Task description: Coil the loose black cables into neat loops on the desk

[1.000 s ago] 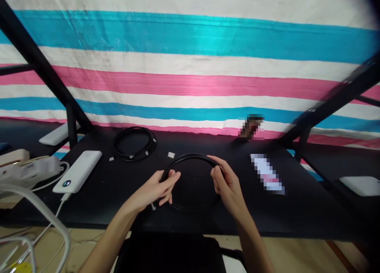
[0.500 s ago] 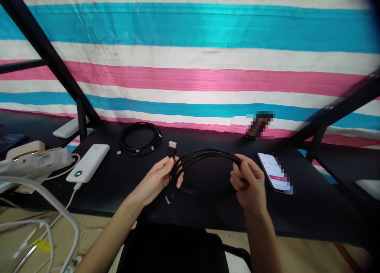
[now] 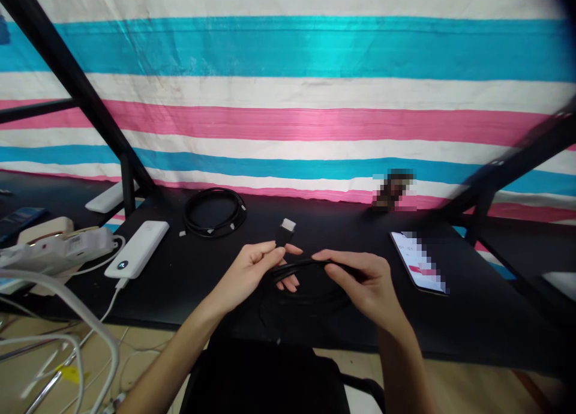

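Observation:
A coiled black cable point(image 3: 310, 263) hangs between my two hands over the near part of the black table. Near its plug end, my left hand point(image 3: 252, 273) pinches the cable, thumb on top. The plug point(image 3: 285, 231), black with a whitish tip, sticks up past those fingers and looks like an HDMI connector. My right hand point(image 3: 366, 279) pinches the coil's upper strands between thumb and fingers. The lower loops are dark and hard to separate from the table. Beyond my left hand, a second coiled black cable point(image 3: 215, 212) lies on the table.
A white power bank point(image 3: 137, 249) with a cord attached lies left on the table point(image 3: 193, 294). Further left is a white power strip point(image 3: 63, 249) with thick cords. A lit phone point(image 3: 417, 263) lies to the right. Black slanted frame bars point(image 3: 96, 111) flank a striped sheet.
My right hand has moved left along the coil, closer to my left hand. The left hand and plug have shifted slightly right, and the plug now tilts. The coil's top has flattened.

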The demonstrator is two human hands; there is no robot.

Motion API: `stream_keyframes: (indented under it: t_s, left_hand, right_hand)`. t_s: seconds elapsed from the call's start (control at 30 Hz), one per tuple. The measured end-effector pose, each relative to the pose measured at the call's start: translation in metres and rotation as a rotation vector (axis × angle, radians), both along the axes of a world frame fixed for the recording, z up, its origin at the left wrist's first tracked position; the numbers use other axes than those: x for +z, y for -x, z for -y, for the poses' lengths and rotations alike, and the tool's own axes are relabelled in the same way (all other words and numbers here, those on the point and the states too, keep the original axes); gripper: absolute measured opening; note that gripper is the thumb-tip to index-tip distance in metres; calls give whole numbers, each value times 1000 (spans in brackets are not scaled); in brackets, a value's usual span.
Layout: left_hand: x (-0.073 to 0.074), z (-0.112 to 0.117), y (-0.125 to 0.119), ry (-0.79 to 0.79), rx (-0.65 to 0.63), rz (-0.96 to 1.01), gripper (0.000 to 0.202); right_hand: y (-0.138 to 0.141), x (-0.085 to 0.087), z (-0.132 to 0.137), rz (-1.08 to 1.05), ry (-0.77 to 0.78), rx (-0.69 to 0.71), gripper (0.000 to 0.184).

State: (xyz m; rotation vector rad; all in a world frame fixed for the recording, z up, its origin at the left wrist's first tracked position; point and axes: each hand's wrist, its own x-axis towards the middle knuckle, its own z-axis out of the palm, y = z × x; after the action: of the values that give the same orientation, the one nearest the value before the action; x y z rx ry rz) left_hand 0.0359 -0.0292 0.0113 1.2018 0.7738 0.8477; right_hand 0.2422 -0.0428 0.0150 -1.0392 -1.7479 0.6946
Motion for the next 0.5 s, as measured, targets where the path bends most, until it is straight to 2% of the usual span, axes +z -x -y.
stream_keyframes:
  t_s: [0.13, 0.3, 0.4, 0.5]
  left_hand:
    - [-1, 3, -5, -43, 38, -14, 43]
    - [0, 10, -7, -32, 135, -117, 39]
    - [-5, 9, -6, -23, 258, -103, 42]
    - [-14, 7, -3, 9, 423, 38, 52]
  right_hand:
    - [13, 3, -2, 94, -37, -7, 18]
    - [18, 1, -2, 24, 7, -47, 15]
    - [18, -4, -1, -127, 80, -106, 27]
    - [17, -18, -3, -371, 177, -44, 35]
